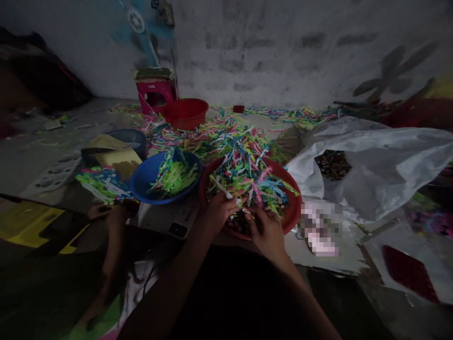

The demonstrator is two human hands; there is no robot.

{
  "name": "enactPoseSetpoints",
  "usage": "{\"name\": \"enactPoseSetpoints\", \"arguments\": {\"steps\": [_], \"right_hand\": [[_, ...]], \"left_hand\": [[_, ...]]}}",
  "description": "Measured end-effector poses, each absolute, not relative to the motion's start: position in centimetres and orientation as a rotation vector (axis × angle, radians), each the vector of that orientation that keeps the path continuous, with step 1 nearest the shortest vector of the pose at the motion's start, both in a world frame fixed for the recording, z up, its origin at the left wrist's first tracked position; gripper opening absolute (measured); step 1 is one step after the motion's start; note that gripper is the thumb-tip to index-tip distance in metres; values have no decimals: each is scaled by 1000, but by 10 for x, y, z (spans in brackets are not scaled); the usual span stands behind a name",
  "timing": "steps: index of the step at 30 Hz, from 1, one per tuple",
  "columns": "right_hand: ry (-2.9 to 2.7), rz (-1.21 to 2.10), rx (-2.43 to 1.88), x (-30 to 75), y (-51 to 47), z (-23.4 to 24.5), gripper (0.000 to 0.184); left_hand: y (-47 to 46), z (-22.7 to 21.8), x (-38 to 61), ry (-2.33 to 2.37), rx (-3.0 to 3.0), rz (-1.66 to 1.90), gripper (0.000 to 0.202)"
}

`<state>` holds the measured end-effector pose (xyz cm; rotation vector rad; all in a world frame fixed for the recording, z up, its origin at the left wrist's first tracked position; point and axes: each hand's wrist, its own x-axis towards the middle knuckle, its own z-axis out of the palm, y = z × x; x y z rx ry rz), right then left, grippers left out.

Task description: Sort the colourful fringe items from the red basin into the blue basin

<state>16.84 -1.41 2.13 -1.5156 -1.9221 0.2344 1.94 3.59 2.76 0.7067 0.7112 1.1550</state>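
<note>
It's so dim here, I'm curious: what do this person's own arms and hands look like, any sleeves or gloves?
The left hand and right hand are bare, no gloves. Both arms look uncovered down to the picture's lower edge, no sleeves showing. No watch or bracelet shows at the wrists; rings are too dim to tell.

Reaches forward and down with both bare forearms, rising from the bottom edge of the view and converging toward its middle, wrists near each other but apart. Holds the left hand [219, 210] slightly farther out, back turned up, knuckles bent and fingers curled downward, thumb side toward the right hand [267, 232]. Sets the right hand just beside it and nearer the body, palm down, fingers pointing forward and left, tips close to the left thumb; too dim to judge either grasp as closed or loose.
</note>
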Motion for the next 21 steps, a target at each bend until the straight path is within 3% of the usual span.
{"name": "enactPoseSetpoints", "arguments": {"steps": [14, 17, 21], "right_hand": [[-2061, 113, -1597, 166, -13, 20, 21], [-2031, 348, -1575, 168, -11, 24, 25], [-1880, 994, -1241, 169, -6, 33, 29]], "left_hand": [[33, 29, 21, 773, 766, 1121, 31], [32, 25, 21, 714, 815, 1100, 30], [32, 16, 20, 656, 900, 1100, 31]]}}
